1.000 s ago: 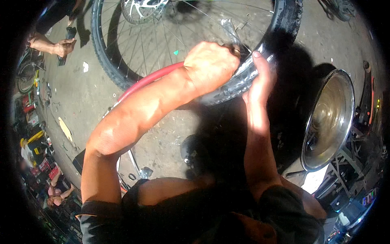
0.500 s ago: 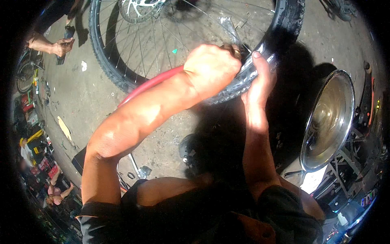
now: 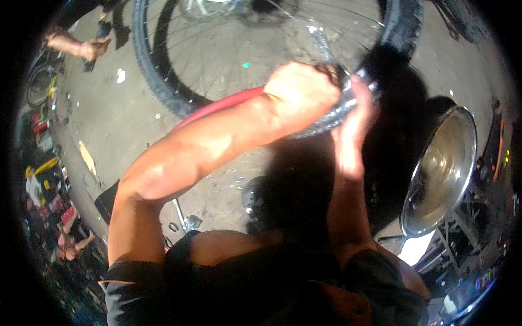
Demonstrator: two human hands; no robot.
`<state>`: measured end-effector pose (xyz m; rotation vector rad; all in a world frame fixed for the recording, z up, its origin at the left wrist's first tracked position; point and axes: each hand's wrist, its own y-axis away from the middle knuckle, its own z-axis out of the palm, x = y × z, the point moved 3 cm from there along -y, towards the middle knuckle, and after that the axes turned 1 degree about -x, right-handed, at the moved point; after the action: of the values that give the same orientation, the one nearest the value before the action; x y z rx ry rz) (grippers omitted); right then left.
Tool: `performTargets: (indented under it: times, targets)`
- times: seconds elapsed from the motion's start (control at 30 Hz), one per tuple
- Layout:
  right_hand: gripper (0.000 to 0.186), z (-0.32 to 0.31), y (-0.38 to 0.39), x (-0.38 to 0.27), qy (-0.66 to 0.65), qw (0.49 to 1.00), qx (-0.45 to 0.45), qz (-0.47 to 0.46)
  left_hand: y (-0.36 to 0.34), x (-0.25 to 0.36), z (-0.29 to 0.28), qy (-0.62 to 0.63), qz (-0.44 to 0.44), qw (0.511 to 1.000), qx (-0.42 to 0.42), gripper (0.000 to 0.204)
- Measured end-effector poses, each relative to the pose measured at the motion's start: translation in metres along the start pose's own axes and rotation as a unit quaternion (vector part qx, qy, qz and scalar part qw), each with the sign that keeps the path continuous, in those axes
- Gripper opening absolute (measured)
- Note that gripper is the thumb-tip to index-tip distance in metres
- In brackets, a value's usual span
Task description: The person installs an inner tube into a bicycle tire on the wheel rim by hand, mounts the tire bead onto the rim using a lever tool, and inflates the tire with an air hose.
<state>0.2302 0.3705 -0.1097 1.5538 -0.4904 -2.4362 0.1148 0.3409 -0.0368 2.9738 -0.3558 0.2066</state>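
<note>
A bicycle wheel with a knobbly black tire fills the upper middle, its spokes and a brake disc partly in sight. My left hand is a closed fist at the wheel's near right rim. A red hose runs behind my left forearm up to this fist; its end is hidden in the fingers. My right hand is wrapped round the tire just right of the fist, thumb on top and fingers hidden beneath. The wet-looking tire shines between both hands.
At right stands a round metal basin, tilted, beside tools and metal frames. Upper left, another person's hand holds something dark. A dark round object and a metal tool lie near my leg. Clutter lines the left.
The view has shifted, so wheel, hands and floor bits appear farther right. Both hands keep their hold at the same part of the wheel.
</note>
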Motion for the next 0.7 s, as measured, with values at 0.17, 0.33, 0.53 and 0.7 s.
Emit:
performTargets:
  times: [0.17, 0.33, 0.53, 0.7]
  targets:
    - [0.021, -0.027, -0.015, 0.011, 0.014, 0.996, 0.011, 0.086, -0.005, 0.009, -0.009, 0.054, 0.068, 0.996, -0.029, 0.013]
    - [0.027, -0.106, -0.081, 0.079, 0.239, 0.963, -0.077, -0.099, 0.001, 0.012, -0.008, 0.066, 0.045, 0.997, -0.013, 0.014]
    - [0.037, -0.016, -0.008, 0.000, 0.555, 0.753, -0.143, -0.323, 0.003, 0.010, 0.014, 0.053, 0.056, 0.994, 0.077, 0.012]
    - [0.041, 0.009, 0.022, -0.021, 0.292, 0.936, 0.020, -0.195, -0.006, 0.014, 0.019, 0.105, 0.013, 0.994, 0.020, 0.020]
